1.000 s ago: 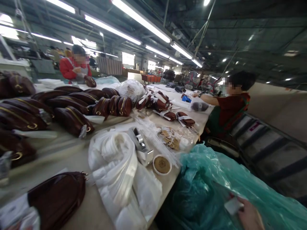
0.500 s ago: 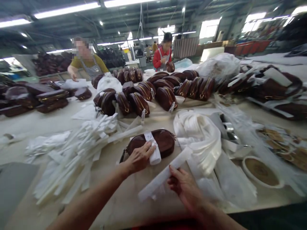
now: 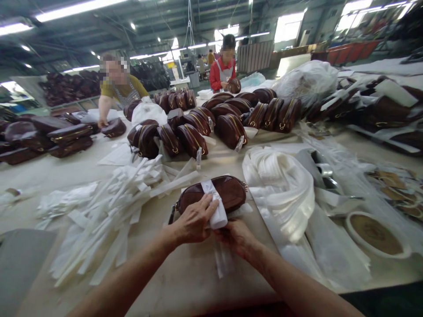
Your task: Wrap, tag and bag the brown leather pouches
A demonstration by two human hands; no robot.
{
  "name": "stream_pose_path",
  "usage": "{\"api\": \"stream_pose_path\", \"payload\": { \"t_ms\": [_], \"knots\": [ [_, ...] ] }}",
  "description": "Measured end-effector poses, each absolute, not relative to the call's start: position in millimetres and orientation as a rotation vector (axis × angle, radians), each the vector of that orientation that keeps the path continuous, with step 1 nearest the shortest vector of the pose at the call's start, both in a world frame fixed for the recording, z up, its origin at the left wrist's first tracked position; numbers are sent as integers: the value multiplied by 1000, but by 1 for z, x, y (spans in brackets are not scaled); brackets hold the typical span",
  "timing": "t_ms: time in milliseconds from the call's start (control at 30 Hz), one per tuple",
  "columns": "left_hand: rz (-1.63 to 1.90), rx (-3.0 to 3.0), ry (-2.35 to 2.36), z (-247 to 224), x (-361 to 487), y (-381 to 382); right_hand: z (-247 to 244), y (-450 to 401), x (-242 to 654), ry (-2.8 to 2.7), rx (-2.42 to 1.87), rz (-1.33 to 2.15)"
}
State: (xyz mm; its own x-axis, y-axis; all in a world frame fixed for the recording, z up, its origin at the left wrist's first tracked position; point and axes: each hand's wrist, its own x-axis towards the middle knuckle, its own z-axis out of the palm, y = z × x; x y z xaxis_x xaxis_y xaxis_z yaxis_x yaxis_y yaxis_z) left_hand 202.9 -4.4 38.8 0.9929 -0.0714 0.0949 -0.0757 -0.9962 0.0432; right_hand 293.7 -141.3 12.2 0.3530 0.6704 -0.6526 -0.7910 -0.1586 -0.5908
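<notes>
the left hand (image 3: 193, 220) presses a white paper band (image 3: 216, 207) onto the brown bag (image 3: 228, 193) on the table (image 3: 185, 281). the right hand (image 3: 236, 235) pinches the band's end just beside it.

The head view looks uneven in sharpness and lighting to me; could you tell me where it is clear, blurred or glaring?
Head view: sharpest at the centre, where the left hand and right hand meet on the brown bag; the edges smear and stretch, as with the round dish; the ceiling light strips blow out to white; shadows on the table are soft.
</notes>
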Motion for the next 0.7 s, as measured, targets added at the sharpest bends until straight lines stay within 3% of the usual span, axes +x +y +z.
{"api": "stream_pose_path", "payload": {
  "t_ms": [300,367,500,700],
  "knots": [
    [497,3170,-16,11,196,-14,26,-164,303,-214,-1452,1322],
    [545,3173,-9,12,197,-17,27,-177,308,-577,-1634,983],
    [630,3160,33,12,198,-22,27,-182,328,-1431,-1694,-54],
    [766,3055,132,8,199,-28,14,-151,349,-1811,-1617,-279]
  ]
}}
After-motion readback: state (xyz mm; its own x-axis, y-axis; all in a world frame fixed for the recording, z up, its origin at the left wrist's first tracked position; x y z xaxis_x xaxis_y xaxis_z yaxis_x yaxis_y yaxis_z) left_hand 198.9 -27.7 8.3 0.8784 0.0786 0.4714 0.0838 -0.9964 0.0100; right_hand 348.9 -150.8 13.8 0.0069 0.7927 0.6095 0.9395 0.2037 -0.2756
